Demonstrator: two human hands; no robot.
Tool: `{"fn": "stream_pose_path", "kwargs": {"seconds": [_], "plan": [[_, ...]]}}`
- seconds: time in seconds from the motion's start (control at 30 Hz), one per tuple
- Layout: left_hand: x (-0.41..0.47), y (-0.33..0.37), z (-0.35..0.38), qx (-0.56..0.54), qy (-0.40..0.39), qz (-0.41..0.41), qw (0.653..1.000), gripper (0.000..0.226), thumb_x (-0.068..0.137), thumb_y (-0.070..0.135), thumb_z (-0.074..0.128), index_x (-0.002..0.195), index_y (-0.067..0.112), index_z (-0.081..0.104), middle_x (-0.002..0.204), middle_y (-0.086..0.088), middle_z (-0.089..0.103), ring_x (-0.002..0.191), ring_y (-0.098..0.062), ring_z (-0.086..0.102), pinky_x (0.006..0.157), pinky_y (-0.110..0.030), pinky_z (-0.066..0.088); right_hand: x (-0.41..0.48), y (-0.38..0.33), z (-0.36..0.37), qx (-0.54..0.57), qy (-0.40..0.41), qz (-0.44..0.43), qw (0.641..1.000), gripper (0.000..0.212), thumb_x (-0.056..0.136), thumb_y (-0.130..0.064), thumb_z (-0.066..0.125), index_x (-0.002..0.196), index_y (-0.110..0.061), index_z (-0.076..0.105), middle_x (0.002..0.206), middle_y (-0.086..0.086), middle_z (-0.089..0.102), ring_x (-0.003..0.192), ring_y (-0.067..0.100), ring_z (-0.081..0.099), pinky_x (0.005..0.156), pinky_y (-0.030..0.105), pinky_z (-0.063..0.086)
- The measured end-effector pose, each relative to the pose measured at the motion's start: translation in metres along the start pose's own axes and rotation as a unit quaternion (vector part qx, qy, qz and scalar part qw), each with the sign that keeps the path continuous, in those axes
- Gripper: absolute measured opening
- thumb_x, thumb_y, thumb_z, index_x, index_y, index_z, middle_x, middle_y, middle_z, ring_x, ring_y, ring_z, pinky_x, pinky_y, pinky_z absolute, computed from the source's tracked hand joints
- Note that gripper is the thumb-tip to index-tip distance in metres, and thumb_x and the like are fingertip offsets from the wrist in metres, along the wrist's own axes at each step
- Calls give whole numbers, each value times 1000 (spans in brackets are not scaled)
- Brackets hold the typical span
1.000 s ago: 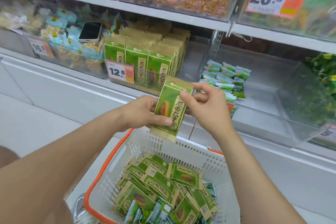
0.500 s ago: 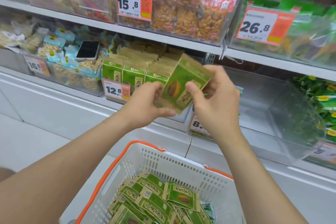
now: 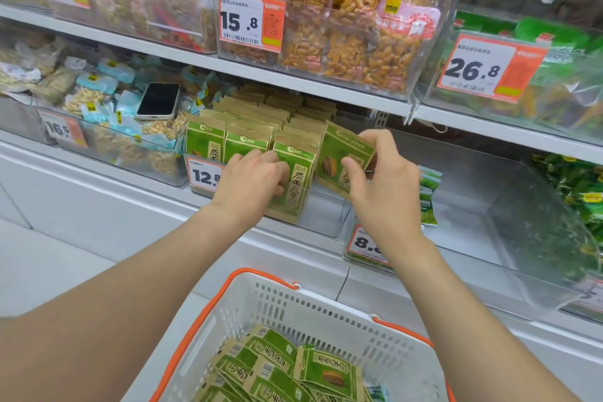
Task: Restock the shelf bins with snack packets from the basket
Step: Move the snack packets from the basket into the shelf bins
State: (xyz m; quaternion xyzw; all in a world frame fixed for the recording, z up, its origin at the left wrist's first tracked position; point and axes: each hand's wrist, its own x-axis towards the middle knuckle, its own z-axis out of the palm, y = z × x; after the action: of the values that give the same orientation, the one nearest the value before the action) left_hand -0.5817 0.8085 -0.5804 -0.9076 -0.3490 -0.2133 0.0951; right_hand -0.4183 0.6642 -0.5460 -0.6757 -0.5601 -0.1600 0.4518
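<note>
Green packet (image 3: 342, 157) is tilting in the right hand's (image 3: 381, 183) pinch, entering the bin (image 3: 326, 222) at its vacant fourth column, while the left hand (image 3: 254, 179), loosely spread and gripping nothing, is pressing three front packets (image 3: 290, 173) aside, probably keeping that gap open; about six more are lying in the basket (image 3: 326, 310).

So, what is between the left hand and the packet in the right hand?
Head view: one upright packet at the bin's front, touched by the left hand, stands beside the tilted packet.
</note>
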Motion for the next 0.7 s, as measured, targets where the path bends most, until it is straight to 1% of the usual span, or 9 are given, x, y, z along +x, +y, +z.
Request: {"fn": "stream_pose_path", "kwargs": {"seconds": [0.1, 0.2, 0.33, 0.4, 0.53, 0.6, 0.7], "plan": [[3, 3, -1, 18, -4, 4, 1000, 8, 95, 24, 72, 103, 24, 72, 104, 3, 66, 101, -26, 59, 74, -35, 33, 0, 1, 3, -12, -2, -1, 1000, 25, 98, -18, 69, 118, -20, 54, 91, -4, 70, 76, 20, 60, 66, 35, 41], [8, 0, -6, 22, -12, -1, 1000, 6, 91, 22, 76, 95, 26, 74, 100, 6, 70, 96, -23, 65, 69, -33, 32, 0, 1, 1, -21, 1, -4, 1000, 25, 98, -18, 69, 118, -20, 54, 93, -3, 70, 76, 19, 59, 65, 33, 34], [10, -5, -14, 32, -15, -11, 999, 7, 89, 21, 78, 92, 27, 75, 96, 7, 71, 92, -21, 67, 66, -32, 31, 5, -4, -4, -13, 6, -20, 1000, 24, 97, -13, 70, 114, -18, 54, 93, -4, 67, 74, 12, 51, 65, 28, 29], [9, -4, -17, 41, -19, -8, 999, 7, 90, 20, 78, 92, 26, 75, 97, 7, 70, 92, -21, 67, 66, -32, 31, 8, -6, -7, -19, 9, -26, 999, 24, 97, -13, 70, 114, -18, 54, 94, -4, 66, 75, 13, 51, 65, 29, 30], [9, -3, -19, 59, -18, 7, 998, 10, 88, 18, 80, 89, 26, 74, 93, 7, 71, 85, -20, 67, 62, -31, 32, 9, -9, -10, -24, 3, -33, 999, 25, 98, -15, 69, 116, -19, 53, 98, -3, 66, 82, 17, 57, 70, 34, 41], [13, -4, -22, 63, -4, 18, 998, 12, 87, 19, 82, 84, 27, 74, 88, 7, 70, 79, -20, 67, 60, -30, 32, 10, -8, -10, -20, 4, -31, 999, 25, 98, -14, 69, 116, -19, 54, 98, -2, 67, 80, 17, 57, 68, 34, 40], [22, -7, -30, 43, 16, 24, 999, 14, 87, 24, 84, 81, 28, 72, 82, 8, 71, 74, -18, 68, 58, -29, 38, 12, -6, -10, -17, 11, -31, 999, 24, 97, -13, 69, 114, -19, 54, 94, -3, 66, 74, 16, 52, 65, 33, 34]]}}
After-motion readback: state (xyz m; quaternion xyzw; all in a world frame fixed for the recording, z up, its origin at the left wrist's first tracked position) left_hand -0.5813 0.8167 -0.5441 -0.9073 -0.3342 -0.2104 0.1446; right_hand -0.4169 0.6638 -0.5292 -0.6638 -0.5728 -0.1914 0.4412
